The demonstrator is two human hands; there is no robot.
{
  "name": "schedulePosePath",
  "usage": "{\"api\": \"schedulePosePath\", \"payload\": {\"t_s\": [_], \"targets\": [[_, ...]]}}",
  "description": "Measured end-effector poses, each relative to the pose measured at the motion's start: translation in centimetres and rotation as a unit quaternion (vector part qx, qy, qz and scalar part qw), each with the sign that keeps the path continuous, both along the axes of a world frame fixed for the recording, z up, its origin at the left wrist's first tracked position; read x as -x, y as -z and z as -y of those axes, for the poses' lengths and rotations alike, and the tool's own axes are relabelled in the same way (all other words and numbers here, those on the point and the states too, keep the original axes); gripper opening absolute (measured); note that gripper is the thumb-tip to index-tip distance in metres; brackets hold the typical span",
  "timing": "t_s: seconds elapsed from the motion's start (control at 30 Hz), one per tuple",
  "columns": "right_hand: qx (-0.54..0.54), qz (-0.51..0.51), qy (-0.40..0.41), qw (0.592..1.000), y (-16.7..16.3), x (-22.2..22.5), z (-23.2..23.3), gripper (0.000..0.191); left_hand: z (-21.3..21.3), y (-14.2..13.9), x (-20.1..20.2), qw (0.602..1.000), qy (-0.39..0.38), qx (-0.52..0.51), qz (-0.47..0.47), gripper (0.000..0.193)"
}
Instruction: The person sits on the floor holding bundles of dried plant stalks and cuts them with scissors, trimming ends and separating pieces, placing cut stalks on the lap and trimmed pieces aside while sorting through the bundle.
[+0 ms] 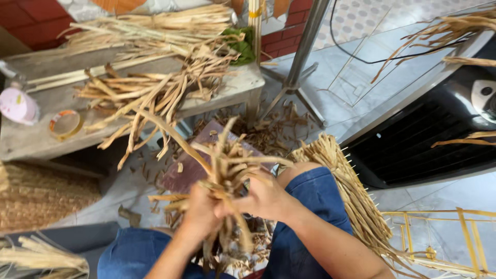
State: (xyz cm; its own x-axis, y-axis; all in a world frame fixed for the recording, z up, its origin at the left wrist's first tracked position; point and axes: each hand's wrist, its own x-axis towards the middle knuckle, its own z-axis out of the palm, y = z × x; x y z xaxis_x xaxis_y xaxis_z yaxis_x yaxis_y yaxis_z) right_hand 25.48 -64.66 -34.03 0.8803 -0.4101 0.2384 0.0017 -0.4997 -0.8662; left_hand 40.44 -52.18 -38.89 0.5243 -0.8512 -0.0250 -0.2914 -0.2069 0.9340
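A bunch of dried tan plant strips (227,170) stands between my knees, its ends fanning upward. My left hand (199,212) is closed around the lower part of the bunch. Just to its right, my right hand (266,199) grips the same bunch, fingers wrapped over the strips. One long strip (173,137) curves up and left out of the bunch. My legs in blue denim (310,201) frame the hands. Loose strip ends hang below my hands and are partly hidden.
A low grey bench (31,139) at the upper left carries piles of dried strips (155,88), a roll of tape (65,124) and a pink container (18,106). A woven mat (36,194) lies left, a metal stand (299,62) behind, a yellow frame (444,237) right.
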Motion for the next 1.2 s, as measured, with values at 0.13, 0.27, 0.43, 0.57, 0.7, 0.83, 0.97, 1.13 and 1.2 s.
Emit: {"api": "schedulePosePath", "payload": {"t_s": [0.13, 0.27, 0.43, 0.57, 0.7, 0.83, 0.97, 1.13, 1.2], "targets": [[-0.262, 0.073, 0.053, 0.961, 1.2, -2.0, 1.8, 0.037, 3.5, 2.7, 1.7, 0.996, 0.066, -0.054, 0.033, 0.014], [-0.446, 0.142, 0.078, 0.880, 2.4, -1.9, 2.7, 0.041, 4.6, 2.7, 1.9, 0.982, 0.158, 0.042, -0.090, 0.035], [-0.329, 0.158, 0.018, 0.931, 2.1, -1.0, 3.5, 0.035, 5.7, 3.0, 3.3, 0.957, 0.134, 0.020, -0.255, 0.054], [-0.454, 0.080, 0.009, 0.887, 2.4, -0.6, 4.4, 0.045, 6.0, 4.2, 4.1, 0.967, 0.144, -0.043, -0.208, 0.029], [-0.516, 0.022, 0.066, 0.854, 4.3, -0.2, 3.9, 0.039, 5.8, 4.8, 5.7, 0.955, 0.109, -0.021, -0.273, 0.022], [-0.473, 0.069, 0.107, 0.872, 6.0, 0.1, 2.9, 0.031, 5.6, 4.8, 6.0, 0.983, 0.094, -0.064, -0.144, 0.014], [-0.481, 0.054, 0.127, 0.866, 5.8, -0.5, 3.2, 0.037, 5.5, 4.0, 5.4, 0.982, 0.103, -0.062, -0.149, 0.011], [-0.434, 0.099, -0.061, 0.893, 2.8, -2.2, 7.4, 0.059, 5.6, 1.1, 1.6, 0.970, 0.065, -0.041, -0.232, 0.014], [-0.288, 0.105, -0.015, 0.952, 0.7, -2.7, 10.5, 0.058, 5.6, -0.4, -2.0, 0.960, 0.020, -0.027, -0.276, 0.015]]}}
